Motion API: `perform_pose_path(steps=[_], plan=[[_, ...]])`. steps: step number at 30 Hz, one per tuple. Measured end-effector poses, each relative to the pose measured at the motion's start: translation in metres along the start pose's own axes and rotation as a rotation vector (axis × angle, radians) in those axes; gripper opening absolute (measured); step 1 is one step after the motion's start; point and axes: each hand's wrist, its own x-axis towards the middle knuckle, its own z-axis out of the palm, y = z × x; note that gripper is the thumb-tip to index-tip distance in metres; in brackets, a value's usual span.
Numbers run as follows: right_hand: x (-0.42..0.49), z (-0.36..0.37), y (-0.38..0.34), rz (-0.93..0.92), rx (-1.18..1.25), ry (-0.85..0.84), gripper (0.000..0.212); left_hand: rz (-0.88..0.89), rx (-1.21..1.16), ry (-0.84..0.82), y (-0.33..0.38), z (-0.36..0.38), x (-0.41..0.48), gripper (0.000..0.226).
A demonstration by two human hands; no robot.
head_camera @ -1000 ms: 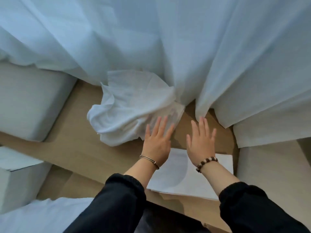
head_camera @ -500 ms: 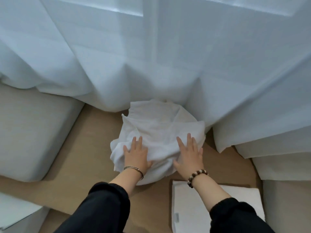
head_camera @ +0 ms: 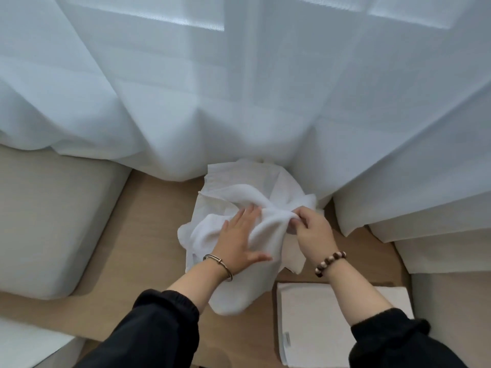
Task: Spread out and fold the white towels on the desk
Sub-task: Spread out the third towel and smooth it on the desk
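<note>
Crowding the crumpled towel (head_camera: 236, 192) — curtain (head_camera: 239, 102) behind, cushion (head_camera: 53, 221) left, folded towel (head_camera: 318, 314) right.

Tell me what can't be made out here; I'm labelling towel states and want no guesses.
Head view only:
- Crumpled towel: far edge hidden by the curtain; left hand covers its middle, so corners are unfindable.
- Right hand: curled fingertips hidden in the fold it pinches.
- Folded towel: cut by the bottom edge, partly behind the right forearm; layer count unclear.
- Its label: too small to read.
</note>
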Motion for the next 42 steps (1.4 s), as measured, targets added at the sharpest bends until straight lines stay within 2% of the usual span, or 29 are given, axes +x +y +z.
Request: perform_pose_path(steps=[2,4,5,7,10,12,13,16,17,19,23,25,28,35,39,42], plan=[[-0.007,-0.009,-0.016,0.003,0.176,-0.023,0.023,0.049,0.032,0.032,0.016,-0.001,0.003,0.120],[-0.010,-0.020,-0.030,0.006,0.302,-0.046,0.023,0.067,-0.058,0.111,0.039,-0.002,0.008,0.123],[-0.011,-0.027,-0.036,0.003,0.330,-0.051,0.021,0.068,-0.158,0.151,0.053,-0.003,0.012,0.117],[-0.016,-0.043,-0.048,-0.004,0.356,-0.045,0.020,0.077,-0.275,0.221,0.078,-0.007,0.016,0.084],[-0.028,-0.070,-0.062,-0.046,0.384,-0.027,0.027,0.114,-0.042,0.362,0.102,-0.013,0.015,0.042],[-0.039,-0.088,-0.064,-0.076,0.364,-0.040,0.017,0.123,-0.022,0.458,0.114,-0.018,0.014,0.026],[-0.044,-0.097,-0.060,-0.063,0.314,-0.069,0.029,0.098,-0.057,0.487,0.123,-0.024,0.013,0.018],[-0.057,-0.118,-0.049,-0.008,0.032,-0.189,0.101,-0.015,-0.113,0.487,0.155,-0.046,0.010,0.015],[-0.060,-0.121,-0.050,-0.032,-0.084,-0.181,0.114,-0.016,-0.184,0.478,0.165,-0.053,0.009,0.013],[-0.063,-0.124,-0.056,-0.090,-0.236,-0.073,0.125,0.018,-0.388,0.447,0.185,-0.066,0.005,0.020],[-0.067,-0.146,-0.081,-0.113,-0.097,0.090,0.109,0.008,-0.777,0.288,0.227,-0.086,-0.009,0.019],[-0.074,-0.163,-0.095,-0.163,-0.028,0.138,0.096,0.002,-0.864,0.230,0.246,-0.095,-0.016,0.020],[-0.093,-0.188,-0.116,-0.214,-0.060,0.246,0.075,0.065,-0.948,0.113,0.277,-0.106,-0.027,0.017],[-0.148,-0.260,-0.121,-0.148,-0.040,0.551,0.054,0.178,-0.930,-0.071,0.375,-0.099,-0.046,0.021],[-0.193,-0.313,-0.103,-0.058,-0.109,0.747,0.042,0.269,-0.846,-0.185,0.447,-0.067,-0.056,0.014],[-0.231,-0.359,-0.088,0.023,-0.133,0.813,0.034,0.305,-0.812,-0.275,0.502,-0.033,-0.064,0.016]])
